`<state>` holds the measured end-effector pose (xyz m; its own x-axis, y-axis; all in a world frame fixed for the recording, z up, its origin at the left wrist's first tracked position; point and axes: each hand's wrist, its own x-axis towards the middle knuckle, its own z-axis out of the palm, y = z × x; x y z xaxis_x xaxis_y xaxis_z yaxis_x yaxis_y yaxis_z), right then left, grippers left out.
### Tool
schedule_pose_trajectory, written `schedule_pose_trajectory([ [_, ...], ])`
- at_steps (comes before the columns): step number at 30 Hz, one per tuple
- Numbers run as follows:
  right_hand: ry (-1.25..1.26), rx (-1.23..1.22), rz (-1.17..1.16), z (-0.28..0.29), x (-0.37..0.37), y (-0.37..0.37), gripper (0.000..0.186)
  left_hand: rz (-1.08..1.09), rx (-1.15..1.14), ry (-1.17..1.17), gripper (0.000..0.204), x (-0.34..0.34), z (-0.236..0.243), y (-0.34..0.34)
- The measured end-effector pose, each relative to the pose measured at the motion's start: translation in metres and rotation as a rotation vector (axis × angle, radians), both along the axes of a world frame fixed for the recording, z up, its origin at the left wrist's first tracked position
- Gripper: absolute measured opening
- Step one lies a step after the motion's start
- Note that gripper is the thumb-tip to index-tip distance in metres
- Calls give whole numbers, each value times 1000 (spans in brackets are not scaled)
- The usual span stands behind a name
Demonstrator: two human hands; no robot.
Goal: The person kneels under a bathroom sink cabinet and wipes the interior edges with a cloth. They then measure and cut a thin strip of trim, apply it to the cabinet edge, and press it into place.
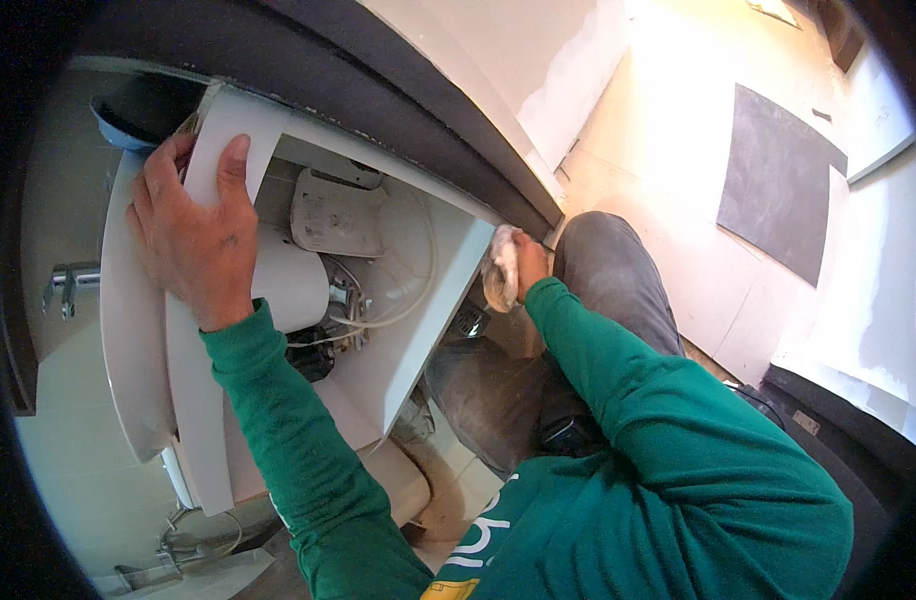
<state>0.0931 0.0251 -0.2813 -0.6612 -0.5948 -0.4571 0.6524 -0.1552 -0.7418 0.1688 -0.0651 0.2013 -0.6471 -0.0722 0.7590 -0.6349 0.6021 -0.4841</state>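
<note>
My left hand (pixel 200 240) grips the upper front rail (pixel 236 122) of a white washbasin cabinet, the thumb on its face and the fingers over its edge. My right hand (pixel 530 264) is closed around a crumpled, stained whitish cloth (pixel 500 268), beside the end of the cabinet's side panel (pixel 440 310). Inside the open cabinet are a white rounded basin underside (pixel 296 285), a dusty white plastic tray (pixel 336 215) and thin hoses (pixel 418 295). The white washbasin (pixel 130 340) sits above, left of my left hand.
A chrome tap (pixel 73 280) stands at the far left. A dark door frame (pixel 398 110) runs close along the cabinet. On the pale floor lies a dark grey sheet (pixel 783 185). My bent knee (pixel 618 265) is just right of the cloth. A blue-rimmed dark container (pixel 128 125) is behind the rail.
</note>
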Motion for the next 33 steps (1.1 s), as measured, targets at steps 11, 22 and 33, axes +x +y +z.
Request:
schedule_pose_trajectory([
  [11,-453,-35,-63,-23,3,-30,37,25,-14,-19,55,4,-1,5],
  [22,559,423,26,-75,-75,-41,33,-153,33,77,54,-56,0,15],
  [33,432,269,-52,142,-17,-29,31,-44,82,53,58,-17,-2,9],
])
